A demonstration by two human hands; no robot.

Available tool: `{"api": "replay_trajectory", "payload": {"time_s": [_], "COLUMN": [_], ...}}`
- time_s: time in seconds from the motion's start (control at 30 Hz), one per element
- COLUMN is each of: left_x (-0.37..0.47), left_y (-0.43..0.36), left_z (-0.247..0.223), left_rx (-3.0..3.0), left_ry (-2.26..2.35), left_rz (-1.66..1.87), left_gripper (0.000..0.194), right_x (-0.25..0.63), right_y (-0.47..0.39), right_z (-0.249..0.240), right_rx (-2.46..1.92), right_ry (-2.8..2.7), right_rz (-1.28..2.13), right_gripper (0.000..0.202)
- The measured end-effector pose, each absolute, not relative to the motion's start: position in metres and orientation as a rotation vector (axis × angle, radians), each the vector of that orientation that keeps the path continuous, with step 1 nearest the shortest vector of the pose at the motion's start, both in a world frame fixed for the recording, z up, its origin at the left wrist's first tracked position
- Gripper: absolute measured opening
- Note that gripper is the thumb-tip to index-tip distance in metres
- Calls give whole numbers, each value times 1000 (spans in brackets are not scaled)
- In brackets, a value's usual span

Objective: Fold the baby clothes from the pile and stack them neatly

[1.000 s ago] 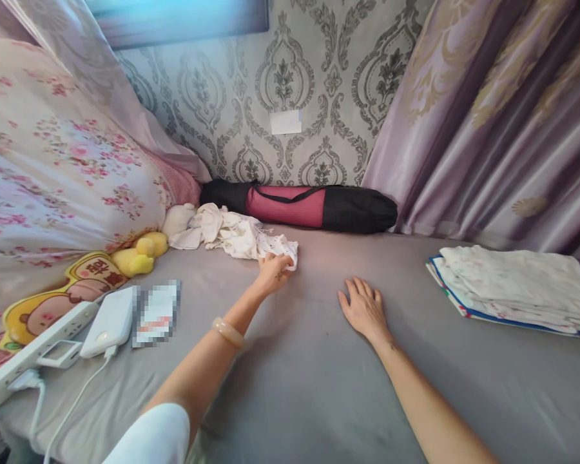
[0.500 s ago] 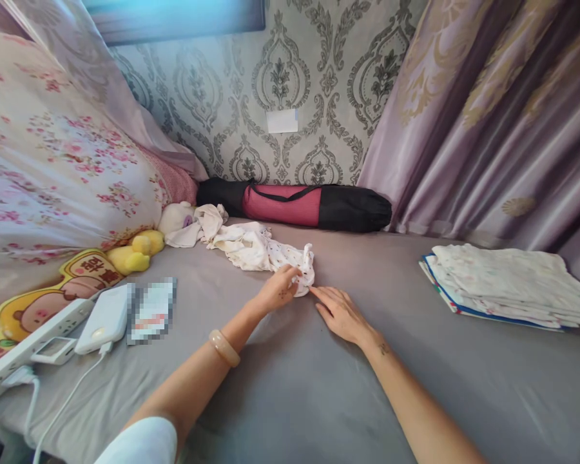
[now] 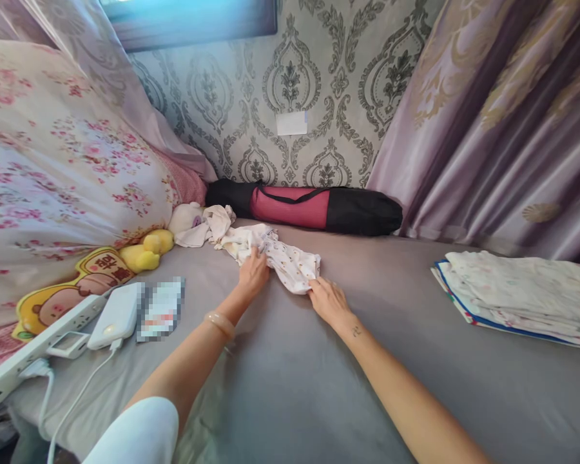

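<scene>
A white cloth with small dark spots lies crumpled on the grey sheet. My right hand pinches its near right corner. Further left, my left hand has its fingers closed on the cloth's edge near the middle, where the white bundle is bunched up. Pale beige cloth adjoins the bundle at its far left end, beside a white plush toy.
A black and red long bag lies along the wall. Folded cloths are stacked at the right. On the left are yellow plush toys, a power strip, a white power bank with a cable, and a blurred packet.
My left hand has moved left and away along the cloth. My right hand, open before, has closed on the corner. The spotted part is spread out more, and the view has shifted slightly left.
</scene>
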State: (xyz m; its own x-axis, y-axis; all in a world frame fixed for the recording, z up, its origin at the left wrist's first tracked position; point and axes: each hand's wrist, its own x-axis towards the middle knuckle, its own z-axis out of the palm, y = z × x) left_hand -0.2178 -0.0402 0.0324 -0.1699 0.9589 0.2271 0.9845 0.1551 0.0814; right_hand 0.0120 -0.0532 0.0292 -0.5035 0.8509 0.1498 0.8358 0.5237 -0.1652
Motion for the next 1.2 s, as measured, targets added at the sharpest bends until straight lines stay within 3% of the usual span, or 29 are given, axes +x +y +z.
{"api": "replay_trajectory", "payload": {"time_s": [0.27,0.37,0.5,0.67,0.83,1.0,1.07,1.2], "left_x": [-294,-322,-340,-308,-239,-181,-172,-173], "left_y": [-10,-2,1,-10,-38,-74,-80,-77], "left_z": [57,70,81,80,69,54,45,32], "left_rx": [-1702,-1562,-1617,-1680,-2258,-3141,-3177,-3141], "left_ry": [-2434,-2432,-2354,-2369,-2153,-1787,-1693,-1655], "left_rz": [-549,-706,-741,-743,-782,-575,-573,-673], "left_gripper": [25,27,46,46,18,34,38,25], "right_x": [74,114,161,200,212,204,198,191], "right_y": [-48,-63,-93,-118,-128,-134,-134,-134], "right_z": [58,66,69,51,30,44,56,76], "right_rx": [-1757,-1632,-1392,-1409,-1604,-1781,-1765,-1625], "right_ry": [-2113,-2007,-1950,-1937,-2015,-1898,-1838,-1721], "right_rz": [121,123,161,207,285,314,397,613], "right_gripper": [36,36,26,32,38,32,35,43]}}
